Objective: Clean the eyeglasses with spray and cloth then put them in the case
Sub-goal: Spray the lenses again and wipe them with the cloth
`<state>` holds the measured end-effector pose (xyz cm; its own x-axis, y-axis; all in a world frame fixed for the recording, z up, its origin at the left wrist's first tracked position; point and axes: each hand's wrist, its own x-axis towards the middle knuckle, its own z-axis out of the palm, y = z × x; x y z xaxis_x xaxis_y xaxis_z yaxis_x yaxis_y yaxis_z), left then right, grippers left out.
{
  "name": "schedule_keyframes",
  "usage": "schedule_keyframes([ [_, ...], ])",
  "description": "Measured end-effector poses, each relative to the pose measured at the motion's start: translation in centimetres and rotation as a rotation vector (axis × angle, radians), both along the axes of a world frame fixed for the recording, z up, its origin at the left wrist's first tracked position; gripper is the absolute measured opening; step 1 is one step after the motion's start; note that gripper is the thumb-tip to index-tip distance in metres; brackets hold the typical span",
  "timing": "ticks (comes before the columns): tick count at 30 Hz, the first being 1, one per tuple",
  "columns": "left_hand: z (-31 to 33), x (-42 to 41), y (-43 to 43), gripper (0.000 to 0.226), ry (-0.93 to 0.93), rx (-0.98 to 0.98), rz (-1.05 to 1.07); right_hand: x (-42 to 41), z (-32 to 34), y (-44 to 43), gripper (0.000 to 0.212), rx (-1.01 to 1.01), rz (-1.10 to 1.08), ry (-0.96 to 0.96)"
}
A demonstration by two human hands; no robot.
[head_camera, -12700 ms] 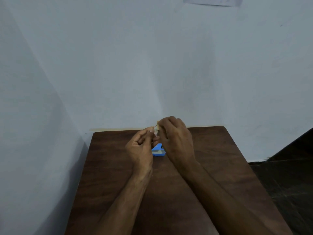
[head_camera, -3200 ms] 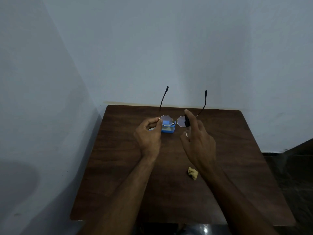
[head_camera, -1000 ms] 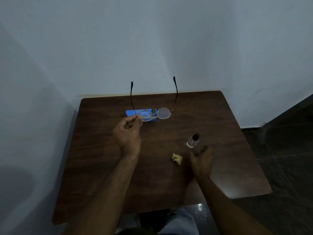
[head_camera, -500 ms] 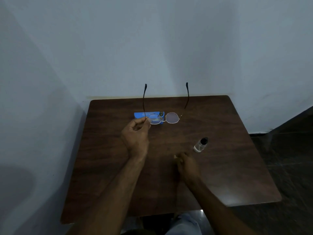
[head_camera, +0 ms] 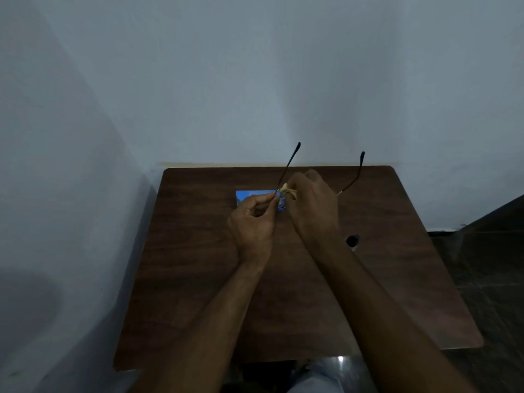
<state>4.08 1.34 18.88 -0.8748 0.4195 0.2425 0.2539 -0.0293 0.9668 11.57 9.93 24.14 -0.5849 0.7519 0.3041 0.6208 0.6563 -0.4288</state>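
Note:
Thin wire eyeglasses (head_camera: 290,163) are held above the table with both black-tipped temples pointing away from me. My left hand (head_camera: 251,222) pinches the frame at its left corner. My right hand (head_camera: 313,207) presses a small yellow cloth (head_camera: 288,190) against the lenses, which it mostly hides. The blue case (head_camera: 246,197) lies flat on the table behind my left hand, partly covered. The small spray bottle (head_camera: 352,240) with a black cap stands just right of my right forearm.
The dark wooden table (head_camera: 184,279) stands against a pale wall at the back and the left. Its right edge borders a dark tiled floor (head_camera: 487,268). My knees show below the near edge.
My right hand picked the yellow cloth up from the table and brought it to the lenses. The spray bottle stays where it was set down. My left hand still holds the glasses.

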Motion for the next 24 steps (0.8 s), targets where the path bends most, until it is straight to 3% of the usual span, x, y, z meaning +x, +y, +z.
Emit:
schedule_keyframes([
  [6, -0.4, -0.6, -0.3, 0.020, -0.053, 0.037, 0.020, 0.0, 0.7, -1.6, 0.013, -0.149, 0.120, 0.054],
  [11, -0.7, -0.4, -0.4, 0.019, -0.034, 0.028, 0.021, 0.0, 0.9, -0.3, 0.009, -0.075, 0.031, -0.031],
  [24, 0.1, -1.3, 0.3, 0.020, -0.041, 0.075, 0.026, -0.1, 0.3, -1.3, 0.005, -0.017, 0.138, 0.091],
])
